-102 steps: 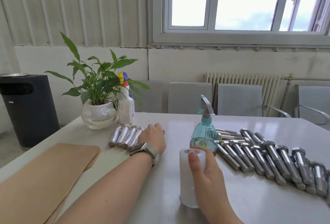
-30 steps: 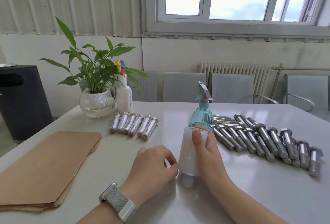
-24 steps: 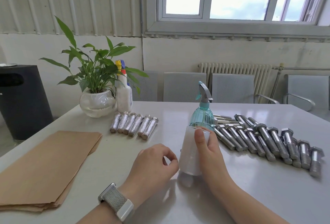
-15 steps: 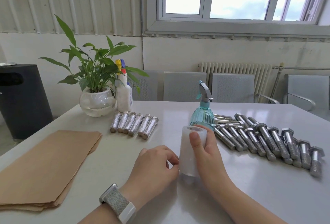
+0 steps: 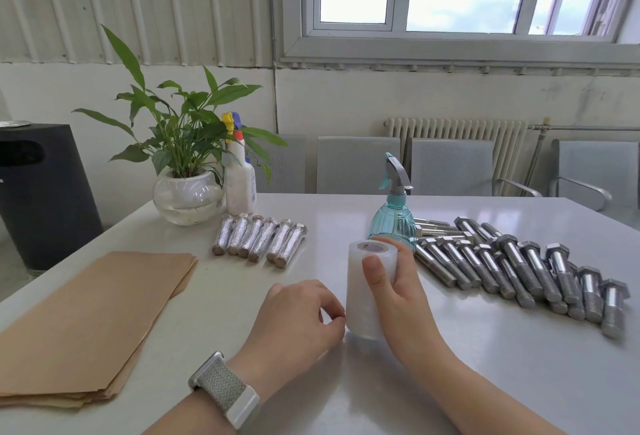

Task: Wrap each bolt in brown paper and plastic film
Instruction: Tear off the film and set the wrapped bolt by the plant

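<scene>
A white roll of plastic film (image 5: 360, 296) stands upright on the table (image 5: 485, 365), and my right hand (image 5: 394, 289) grips it, thumb across its front. My left hand (image 5: 294, 320) lies beside the roll with curled fingers, thumb and forefinger touching its lower left side; whether they pinch the film's end I cannot tell. Several wrapped bolts (image 5: 259, 240) lie in a row behind my hands. Several bare steel bolts (image 5: 519, 268) lie spread at the right. A stack of brown paper sheets (image 5: 90, 323) rests at the left.
A teal spray bottle (image 5: 393, 223) stands just behind the roll. A potted plant in a glass bowl (image 5: 187, 195) and a white spray bottle (image 5: 240, 185) stand at the back left. A black bin (image 5: 41, 192) stands off the table's left, chairs behind.
My left hand left the wrapped bolts and came back beside the roll, its fingertips now at the roll's side. My right hand has turned and tilted the roll slightly while holding it.
</scene>
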